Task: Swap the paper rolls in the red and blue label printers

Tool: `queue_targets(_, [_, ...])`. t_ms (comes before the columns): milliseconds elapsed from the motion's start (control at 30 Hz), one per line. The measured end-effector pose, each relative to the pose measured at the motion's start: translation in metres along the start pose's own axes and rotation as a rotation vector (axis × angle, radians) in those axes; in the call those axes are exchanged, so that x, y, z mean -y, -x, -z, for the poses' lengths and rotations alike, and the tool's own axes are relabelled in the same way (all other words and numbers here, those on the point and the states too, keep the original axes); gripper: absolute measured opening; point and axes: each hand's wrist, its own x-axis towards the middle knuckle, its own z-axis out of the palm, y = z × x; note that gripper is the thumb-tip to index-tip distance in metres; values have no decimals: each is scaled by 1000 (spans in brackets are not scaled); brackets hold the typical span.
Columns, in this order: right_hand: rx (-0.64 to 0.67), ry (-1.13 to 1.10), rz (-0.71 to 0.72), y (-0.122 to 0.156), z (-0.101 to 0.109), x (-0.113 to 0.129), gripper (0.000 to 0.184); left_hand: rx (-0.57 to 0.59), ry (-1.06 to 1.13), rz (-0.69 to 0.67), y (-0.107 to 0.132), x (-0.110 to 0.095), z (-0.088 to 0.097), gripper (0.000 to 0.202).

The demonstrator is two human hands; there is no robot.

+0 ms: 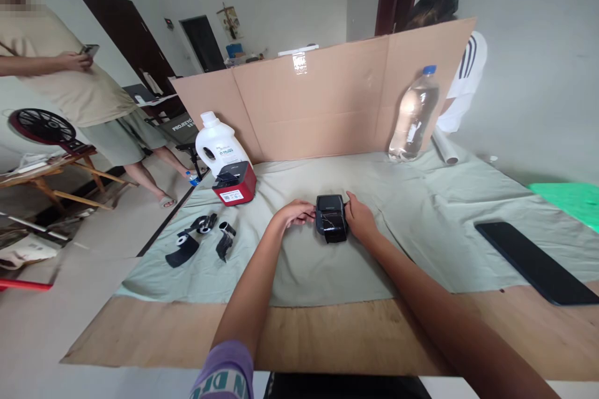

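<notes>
A small black printer-like device (331, 217) rests on the pale green cloth (421, 224) in the middle of the table. My left hand (296, 212) grips its left side with curled fingers. My right hand (359, 217) holds its right side, thumb against the top edge. To the left lie black roll pieces (196, 234) and a red and black box-shaped device (234, 184).
A white jug (219, 146) stands behind the red device. A clear water bottle (414, 113) and a cardboard screen (327, 100) stand at the back. A black phone (536, 262) lies right. A person stands at far left; another sits behind the screen.
</notes>
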Motion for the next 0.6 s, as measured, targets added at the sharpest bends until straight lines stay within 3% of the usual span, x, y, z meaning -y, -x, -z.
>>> queue_targets(367, [-24, 31, 19, 0, -1, -1, 50, -17, -45, 17, 4, -4, -6, 26])
queue_targets(600, [-58, -24, 51, -4, -8, -9, 52, 21, -8, -55, 16, -11, -8, 70])
